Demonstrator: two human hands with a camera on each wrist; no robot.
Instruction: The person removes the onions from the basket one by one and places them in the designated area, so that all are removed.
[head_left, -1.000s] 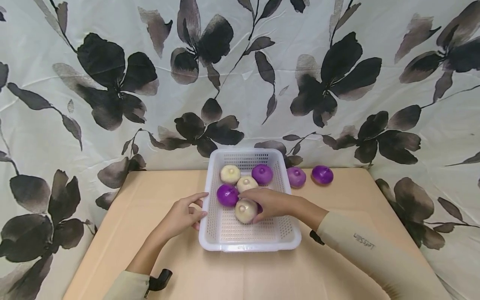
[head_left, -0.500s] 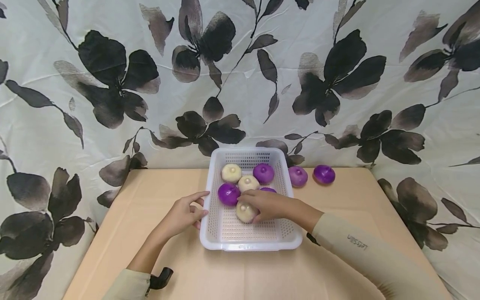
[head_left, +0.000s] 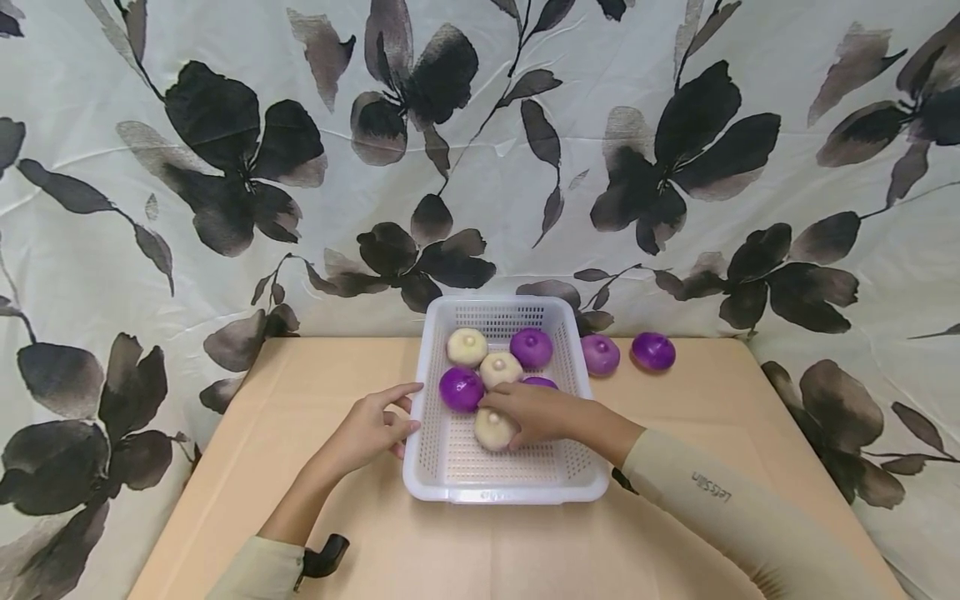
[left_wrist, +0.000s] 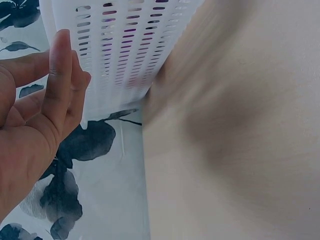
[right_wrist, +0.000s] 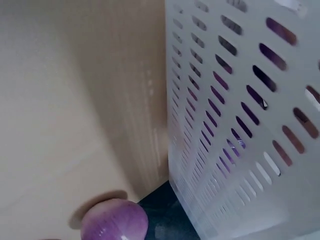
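Observation:
A white perforated plastic basket [head_left: 506, 493] holds several white and purple onions. My right hand [head_left: 543, 414] reaches over its right wall and grips a white onion [head_left: 493, 431] nearest the basket's front. Beside that hand lie a purple onion [head_left: 461, 389] and another white onion [head_left: 501, 370]; a further purple onion [head_left: 538, 382] is mostly hidden behind the hand. At the left rim, my left hand [head_left: 367, 432] touches the basket with loosely extended fingers. In the left wrist view these fingers [left_wrist: 61, 70] lie against the outer wall. The wall hides my right hand in the right wrist view.
Two purple onions, one paler [head_left: 600, 356] and one darker [head_left: 652, 352], lie on the tan table [head_left: 315, 367] right of the basket. A white onion [head_left: 467, 347] and a purple onion [head_left: 531, 347] sit at the basket's back. A floral cloth [head_left: 525, 167] hangs behind.
My right hand has shifted slightly over the front white onion, covering more of its top, and a purple onion behind it shows more. My left hand stays at the rim.

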